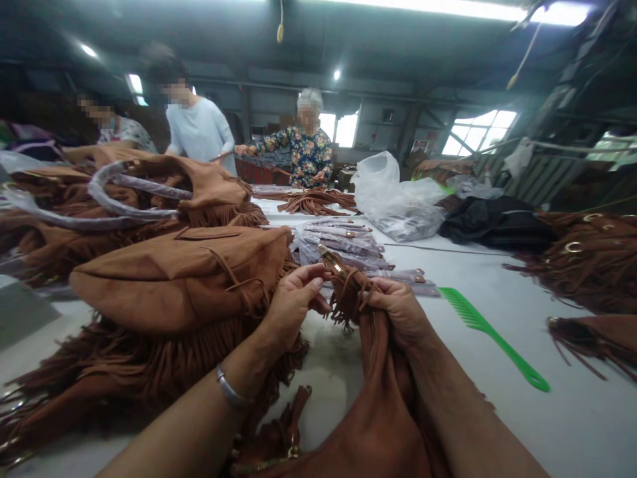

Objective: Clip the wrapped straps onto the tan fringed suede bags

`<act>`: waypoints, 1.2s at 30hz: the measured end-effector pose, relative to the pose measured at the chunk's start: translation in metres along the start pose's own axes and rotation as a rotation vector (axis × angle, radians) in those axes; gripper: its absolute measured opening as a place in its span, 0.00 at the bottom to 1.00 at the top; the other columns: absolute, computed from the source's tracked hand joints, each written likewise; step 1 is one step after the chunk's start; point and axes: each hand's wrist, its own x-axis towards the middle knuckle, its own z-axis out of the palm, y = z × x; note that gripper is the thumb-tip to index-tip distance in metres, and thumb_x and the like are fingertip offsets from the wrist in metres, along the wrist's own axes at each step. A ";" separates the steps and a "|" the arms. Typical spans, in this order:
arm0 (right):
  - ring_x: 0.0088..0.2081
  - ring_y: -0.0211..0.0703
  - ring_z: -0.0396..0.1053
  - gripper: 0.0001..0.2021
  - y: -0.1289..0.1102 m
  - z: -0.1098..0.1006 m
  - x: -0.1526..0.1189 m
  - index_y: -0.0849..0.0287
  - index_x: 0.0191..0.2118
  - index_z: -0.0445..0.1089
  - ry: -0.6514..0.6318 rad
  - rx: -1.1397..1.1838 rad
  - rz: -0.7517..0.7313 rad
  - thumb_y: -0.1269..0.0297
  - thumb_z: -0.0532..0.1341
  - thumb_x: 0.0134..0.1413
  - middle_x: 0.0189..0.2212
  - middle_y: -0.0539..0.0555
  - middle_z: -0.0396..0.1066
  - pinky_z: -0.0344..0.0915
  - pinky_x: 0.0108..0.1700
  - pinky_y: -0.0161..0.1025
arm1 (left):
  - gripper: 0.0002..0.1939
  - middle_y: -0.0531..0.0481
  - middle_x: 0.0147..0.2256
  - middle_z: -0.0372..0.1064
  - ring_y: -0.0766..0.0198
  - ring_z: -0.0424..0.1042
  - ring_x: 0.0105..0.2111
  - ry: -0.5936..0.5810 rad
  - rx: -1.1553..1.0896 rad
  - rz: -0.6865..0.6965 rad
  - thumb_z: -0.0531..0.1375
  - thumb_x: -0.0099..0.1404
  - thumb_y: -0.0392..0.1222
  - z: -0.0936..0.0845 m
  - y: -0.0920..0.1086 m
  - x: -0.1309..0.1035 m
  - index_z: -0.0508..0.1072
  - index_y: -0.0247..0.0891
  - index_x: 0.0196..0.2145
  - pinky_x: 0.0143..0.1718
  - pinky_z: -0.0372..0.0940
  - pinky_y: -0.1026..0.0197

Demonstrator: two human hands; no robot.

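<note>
A brown fringed suede bag point(378, 411) hangs from my hands at the front of the white table. My right hand point(401, 309) is closed around its gathered upper part, just below a bunch of fringe. At the left of that bunch is my left hand point(296, 302), thumb and fingers curled together by the bag's raised end, where a gold zipper point(334, 262) shows. Whether the left fingers grip a strand or the edge is too small to tell. Below, a second gold zipper point(271, 465) runs along the bag's opening. A silver bangle circles my left wrist.
Brown bags point(184, 279) are piled on the left, more point(597, 265) at the right. A green comb point(497, 338) lies right of my hands. Wrapped straps point(348, 242), a white plastic bag point(393, 192) and a black bundle point(497, 222) lie beyond. Several people stand across the table.
</note>
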 end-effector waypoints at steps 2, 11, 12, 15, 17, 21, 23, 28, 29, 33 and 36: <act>0.22 0.39 0.67 0.13 0.002 0.001 0.001 0.63 0.29 0.72 -0.026 0.018 0.028 0.63 0.70 0.32 0.22 0.51 0.72 0.64 0.25 0.36 | 0.20 0.48 0.35 0.70 0.74 0.66 0.17 -0.040 0.017 -0.016 0.64 0.50 0.41 -0.002 -0.002 -0.001 0.69 0.33 0.41 0.19 0.60 0.69; 0.26 0.41 0.69 0.16 0.006 0.000 0.004 0.62 0.32 0.72 -0.048 0.044 0.070 0.66 0.70 0.30 0.27 0.53 0.73 0.66 0.31 0.39 | 0.11 0.51 0.29 0.70 0.74 0.65 0.18 0.146 0.030 0.024 0.61 0.50 0.36 -0.009 -0.003 -0.003 0.71 0.32 0.34 0.20 0.57 0.70; 0.26 0.42 0.69 0.16 0.005 0.000 0.004 0.62 0.32 0.72 -0.054 0.044 0.076 0.66 0.70 0.31 0.26 0.53 0.73 0.66 0.31 0.39 | 0.12 0.50 0.30 0.71 0.74 0.65 0.19 0.123 0.026 0.021 0.61 0.50 0.37 -0.010 -0.002 -0.003 0.71 0.32 0.35 0.20 0.57 0.70; 0.25 0.41 0.69 0.16 0.004 0.004 0.002 0.62 0.31 0.71 -0.063 0.016 0.084 0.65 0.70 0.30 0.26 0.53 0.73 0.65 0.30 0.39 | 0.17 0.51 0.32 0.70 0.74 0.65 0.19 -0.011 0.007 0.037 0.63 0.50 0.40 -0.011 -0.002 -0.004 0.69 0.34 0.39 0.19 0.58 0.69; 0.25 0.40 0.69 0.16 0.003 0.007 0.001 0.62 0.31 0.71 -0.069 -0.013 0.085 0.65 0.71 0.29 0.25 0.52 0.73 0.65 0.29 0.38 | 0.15 0.54 0.28 0.69 0.74 0.64 0.18 -0.061 -0.030 0.067 0.63 0.52 0.43 -0.012 -0.003 -0.005 0.69 0.35 0.37 0.19 0.59 0.69; 0.27 0.42 0.70 0.16 0.002 0.010 -0.002 0.62 0.30 0.71 -0.082 -0.003 0.083 0.66 0.71 0.29 0.26 0.52 0.73 0.66 0.32 0.39 | 0.11 0.52 0.28 0.69 0.72 0.66 0.21 -0.078 -0.075 0.093 0.62 0.54 0.42 -0.014 -0.003 -0.005 0.70 0.33 0.33 0.23 0.62 0.67; 0.28 0.42 0.70 0.16 0.002 0.010 -0.002 0.62 0.30 0.71 -0.082 0.011 0.076 0.66 0.71 0.30 0.26 0.52 0.73 0.67 0.34 0.40 | 0.13 0.50 0.32 0.70 0.70 0.68 0.23 -0.082 -0.091 0.113 0.63 0.53 0.40 -0.014 -0.003 -0.005 0.70 0.33 0.36 0.26 0.64 0.66; 0.25 0.39 0.69 0.14 0.004 0.008 -0.001 0.62 0.29 0.71 -0.088 -0.015 0.081 0.66 0.71 0.30 0.25 0.51 0.73 0.64 0.30 0.36 | 0.09 0.55 0.26 0.69 0.73 0.67 0.19 0.003 -0.095 0.162 0.62 0.54 0.39 -0.013 -0.002 -0.005 0.70 0.33 0.33 0.20 0.61 0.70; 0.24 0.39 0.68 0.14 0.004 0.007 0.000 0.62 0.29 0.71 -0.091 -0.031 0.081 0.66 0.71 0.30 0.24 0.51 0.72 0.64 0.29 0.36 | 0.08 0.55 0.24 0.68 0.73 0.66 0.18 0.021 -0.100 0.162 0.62 0.54 0.40 -0.012 -0.002 -0.005 0.69 0.33 0.31 0.19 0.61 0.70; 0.33 0.44 0.70 0.16 0.002 0.008 -0.002 0.58 0.38 0.73 -0.109 -0.135 -0.057 0.66 0.66 0.37 0.34 0.52 0.74 0.65 0.37 0.40 | 0.09 0.56 0.21 0.67 0.73 0.65 0.17 0.074 -0.075 0.180 0.64 0.53 0.42 -0.012 0.001 -0.006 0.70 0.33 0.26 0.18 0.63 0.69; 0.49 0.48 0.64 0.24 -0.005 0.014 -0.010 0.51 0.53 0.64 -0.061 -0.358 -0.347 0.62 0.61 0.46 0.52 0.53 0.64 0.62 0.49 0.44 | 0.10 0.55 0.19 0.68 0.72 0.65 0.15 0.083 0.045 0.199 0.65 0.51 0.42 -0.010 0.007 -0.011 0.72 0.31 0.25 0.16 0.62 0.69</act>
